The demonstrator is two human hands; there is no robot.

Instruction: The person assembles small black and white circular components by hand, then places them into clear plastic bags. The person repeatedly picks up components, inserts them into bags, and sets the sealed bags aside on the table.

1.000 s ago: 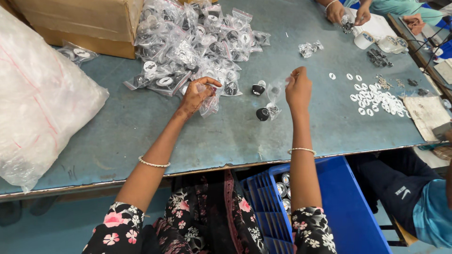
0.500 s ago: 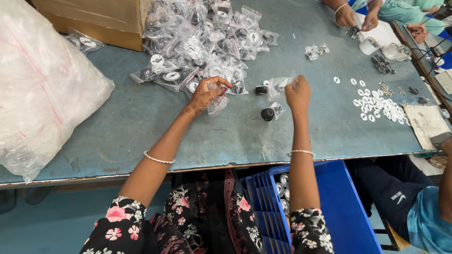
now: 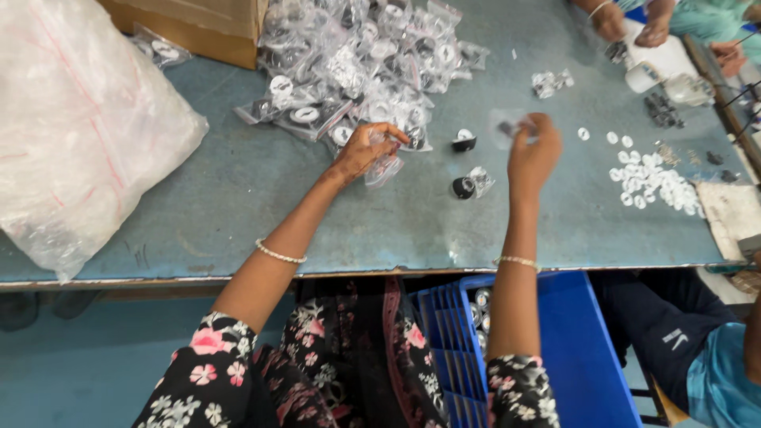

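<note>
My left hand (image 3: pixel 366 148) rests at the near edge of a heap of small clear plastic packets (image 3: pixel 361 63) and pinches one packet (image 3: pixel 384 167) between its fingers. My right hand (image 3: pixel 533 150) is raised over the table and holds a small clear bag with a dark part inside (image 3: pixel 505 127). Between the hands, two small black round parts lie on the blue-grey table (image 3: pixel 238 206): one (image 3: pixel 464 142) farther away, one (image 3: pixel 464 188) nearer, against a clear packet.
A large white plastic sack (image 3: pixel 75 127) fills the left side, a cardboard box (image 3: pixel 190 24) stands behind it. Small white rings (image 3: pixel 650 178) are scattered at right. Another person's hands (image 3: pixel 630 22) work at the far right. A blue crate (image 3: pixel 555 349) sits below the table edge.
My right hand has lifted a small clear bag off the table. My left hand has closed on a packet at the heap's edge.
</note>
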